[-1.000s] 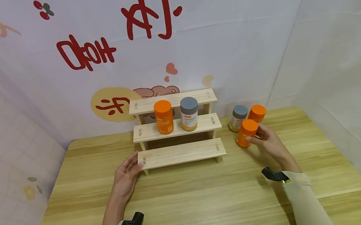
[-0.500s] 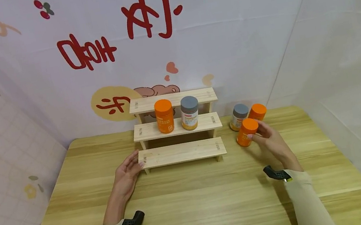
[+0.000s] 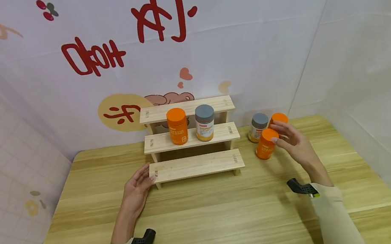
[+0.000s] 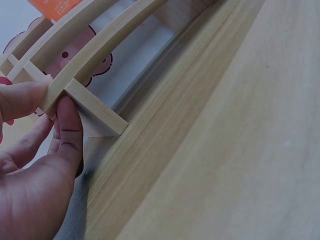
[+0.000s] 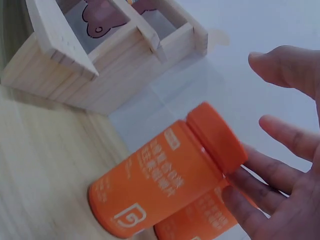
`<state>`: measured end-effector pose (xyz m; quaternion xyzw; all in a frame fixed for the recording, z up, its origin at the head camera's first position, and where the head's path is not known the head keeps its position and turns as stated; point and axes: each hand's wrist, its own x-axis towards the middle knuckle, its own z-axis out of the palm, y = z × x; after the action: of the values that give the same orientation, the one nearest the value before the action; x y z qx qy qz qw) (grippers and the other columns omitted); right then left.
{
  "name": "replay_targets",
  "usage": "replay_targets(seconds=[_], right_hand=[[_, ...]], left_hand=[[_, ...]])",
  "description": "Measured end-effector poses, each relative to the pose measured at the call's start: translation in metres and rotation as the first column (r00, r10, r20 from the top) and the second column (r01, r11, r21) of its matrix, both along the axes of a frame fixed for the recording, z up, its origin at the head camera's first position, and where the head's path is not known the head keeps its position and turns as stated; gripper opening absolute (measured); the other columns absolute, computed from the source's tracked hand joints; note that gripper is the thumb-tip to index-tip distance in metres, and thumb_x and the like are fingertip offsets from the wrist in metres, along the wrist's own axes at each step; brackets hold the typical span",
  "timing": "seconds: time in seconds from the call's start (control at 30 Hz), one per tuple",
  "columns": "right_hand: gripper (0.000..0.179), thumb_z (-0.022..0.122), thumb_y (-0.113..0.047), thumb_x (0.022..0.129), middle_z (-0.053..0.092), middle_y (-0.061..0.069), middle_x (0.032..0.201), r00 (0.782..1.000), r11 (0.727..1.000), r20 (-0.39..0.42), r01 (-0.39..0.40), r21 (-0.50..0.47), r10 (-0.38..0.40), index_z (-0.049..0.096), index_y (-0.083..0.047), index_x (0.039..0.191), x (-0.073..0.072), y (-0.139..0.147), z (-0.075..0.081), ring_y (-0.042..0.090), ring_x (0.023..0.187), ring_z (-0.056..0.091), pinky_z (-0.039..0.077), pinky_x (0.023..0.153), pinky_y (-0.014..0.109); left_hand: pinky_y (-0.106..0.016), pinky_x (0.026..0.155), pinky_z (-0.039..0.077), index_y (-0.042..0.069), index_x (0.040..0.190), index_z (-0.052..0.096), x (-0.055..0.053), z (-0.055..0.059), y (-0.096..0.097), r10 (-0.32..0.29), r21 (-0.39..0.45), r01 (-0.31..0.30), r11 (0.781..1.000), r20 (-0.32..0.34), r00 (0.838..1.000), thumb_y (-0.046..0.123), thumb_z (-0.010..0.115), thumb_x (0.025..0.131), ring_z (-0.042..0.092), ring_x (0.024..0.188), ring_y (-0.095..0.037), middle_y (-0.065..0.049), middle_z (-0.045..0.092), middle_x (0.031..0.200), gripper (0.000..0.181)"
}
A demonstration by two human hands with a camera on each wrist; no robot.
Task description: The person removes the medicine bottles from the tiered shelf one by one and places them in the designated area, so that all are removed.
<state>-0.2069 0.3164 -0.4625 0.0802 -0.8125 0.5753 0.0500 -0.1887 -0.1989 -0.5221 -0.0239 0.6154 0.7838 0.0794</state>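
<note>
At its left end, the lowest step of a three-tier wooden display shelf is pinched between the thumb and fingers of my left hand. The left wrist view shows the thumb on top of the board and a finger beneath. On the right, my right hand is beside an upright orange bottle, its fingers spread. In the right wrist view the thumb is well off this bottle, with some fingers close behind its cap. A second orange bottle and a grey-lidded jar stand just behind.
On the shelf's middle tier stand another orange bottle and another grey-lidded jar. The shelf and bottles are near the back of a wooden table. A printed white backdrop rises behind it.
My right hand has loosened from the front orange bottle and drawn slightly right, fingers spreading. That bottle stays in place. The left hand holds the shelf as before.
</note>
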Motion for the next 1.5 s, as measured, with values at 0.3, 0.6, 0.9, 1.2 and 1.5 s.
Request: replay_targets(seconds=[0.3,0.6,0.9,1.2,1.5], right_hand=[[0.063,0.066,-0.02,0.102,0.041,0.022,0.16,0.999,0.999,-0.047,0.01,0.035,-0.008,0.039,-0.011,0.158,0.004,-0.012,0.017,0.038,0.149,0.037,0.034,0.124,0.035],[0.061,0.067,-0.013,0.101,0.041,0.021,0.159,0.994,1.0,-0.111,-0.007,0.018,0.009,0.042,-0.014,0.157,0.011,-0.029,0.03,0.021,0.143,0.043,0.035,0.122,0.026],[0.065,0.064,-0.009,0.102,0.04,0.021,0.16,0.986,0.996,-0.141,-0.087,0.016,0.089,0.035,-0.013,0.16,0.013,-0.045,0.03,0.04,0.146,0.038,0.045,0.114,0.024],[0.068,0.064,-0.006,0.101,0.04,0.023,0.159,0.981,0.993,-0.156,-0.12,-0.021,0.115,0.032,-0.013,0.161,0.011,-0.061,0.03,0.036,0.143,0.042,0.044,0.114,0.022],[0.07,0.066,-0.009,0.1,0.043,0.014,0.16,0.976,0.985,-0.141,-0.169,-0.028,0.163,0.033,-0.023,0.161,0.005,-0.078,0.035,0.038,0.146,0.042,0.043,0.118,0.033]], left_hand=[[-0.013,0.094,0.053,0.0,0.16,0.03,0.0,0.0,-0.001,-0.002,-0.019,0.002,1.0,-0.012,1.0,0.0,0.064,0.099,0.057,0.111,-0.003,0.002,0.054,0.121,0.07],[-0.013,0.095,0.052,0.001,0.16,0.03,-0.001,0.0,-0.001,-0.005,-0.021,0.005,1.0,-0.004,1.0,0.001,0.064,0.099,0.058,0.112,-0.002,0.002,0.055,0.122,0.07],[-0.013,0.094,0.052,0.001,0.16,0.031,0.001,-0.001,-0.001,-0.013,-0.023,0.013,1.0,-0.002,1.0,0.001,0.064,0.099,0.056,0.11,-0.003,0.001,0.052,0.121,0.069],[-0.014,0.093,0.053,0.001,0.159,0.032,0.001,-0.002,0.001,0.007,-0.018,-0.007,1.0,0.013,1.0,0.001,0.065,0.098,0.057,0.11,-0.005,0.0,0.052,0.122,0.07],[-0.014,0.093,0.053,0.001,0.16,0.031,0.002,-0.001,-0.001,-0.002,-0.018,0.002,1.0,-0.014,1.0,0.002,0.065,0.099,0.058,0.111,-0.004,0.001,0.053,0.123,0.07]])
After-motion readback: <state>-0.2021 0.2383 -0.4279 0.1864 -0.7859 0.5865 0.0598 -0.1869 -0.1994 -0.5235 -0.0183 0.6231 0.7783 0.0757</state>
